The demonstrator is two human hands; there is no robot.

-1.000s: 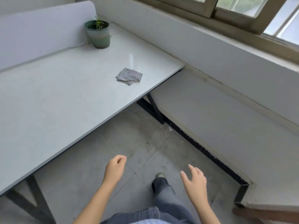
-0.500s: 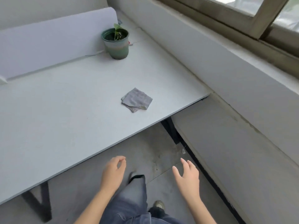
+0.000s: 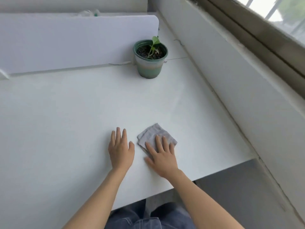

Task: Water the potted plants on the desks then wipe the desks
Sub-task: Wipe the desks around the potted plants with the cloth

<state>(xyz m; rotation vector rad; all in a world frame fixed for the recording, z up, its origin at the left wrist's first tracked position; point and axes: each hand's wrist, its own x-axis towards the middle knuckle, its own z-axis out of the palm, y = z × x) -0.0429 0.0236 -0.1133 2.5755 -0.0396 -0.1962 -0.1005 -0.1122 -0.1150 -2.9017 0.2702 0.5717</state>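
Pressing flat: right hand (image 3: 162,157) on grey cloth (image 3: 156,136), left hand (image 3: 121,149) on desk (image 3: 66,123); both grips released.

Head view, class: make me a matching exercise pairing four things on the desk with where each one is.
Things:
1. cloth
2. plant pot
3. left hand
4. divider panel

Places:
A. flat on bare desk, beside the cloth
B. upright along the desk's far edge
C. under the right hand
D. far side, by the divider's end

Pairs: 1-C, 2-D, 3-A, 4-B
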